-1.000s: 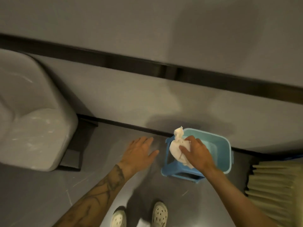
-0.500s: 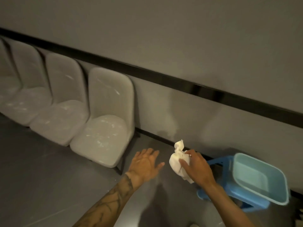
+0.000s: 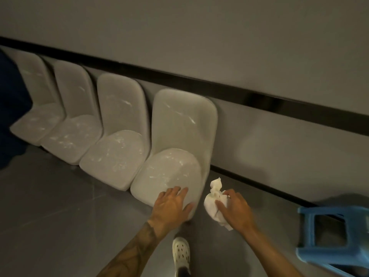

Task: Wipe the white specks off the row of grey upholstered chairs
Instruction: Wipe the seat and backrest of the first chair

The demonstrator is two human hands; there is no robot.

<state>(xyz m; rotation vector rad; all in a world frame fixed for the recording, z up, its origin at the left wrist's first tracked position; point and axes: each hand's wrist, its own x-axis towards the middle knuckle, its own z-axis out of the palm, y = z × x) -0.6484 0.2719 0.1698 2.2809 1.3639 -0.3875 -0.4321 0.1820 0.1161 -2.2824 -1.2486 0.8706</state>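
Open grey floor (image 3: 60,216) spreads toward 8 o'clock; the wall (image 3: 259,152) shuts off 12 and a blue stool (image 3: 329,254) stands at 4. Four speckled chairs (image 3: 111,148) line the wall. Our left hand (image 3: 171,206), fingers straight, spreads over the front corner of the nearest chair (image 3: 171,170); our right hand (image 3: 233,208), at its 3 o'clock, grips a bunched white cloth (image 3: 212,202) just off the seat edge.

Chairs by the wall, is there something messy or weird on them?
Yes. All four grey chairs have white specks and smears on their seats and backs, which look dirty against the fabric. The nearest chair has streaks too, and the cloth in the right hand is beside it, not on it.
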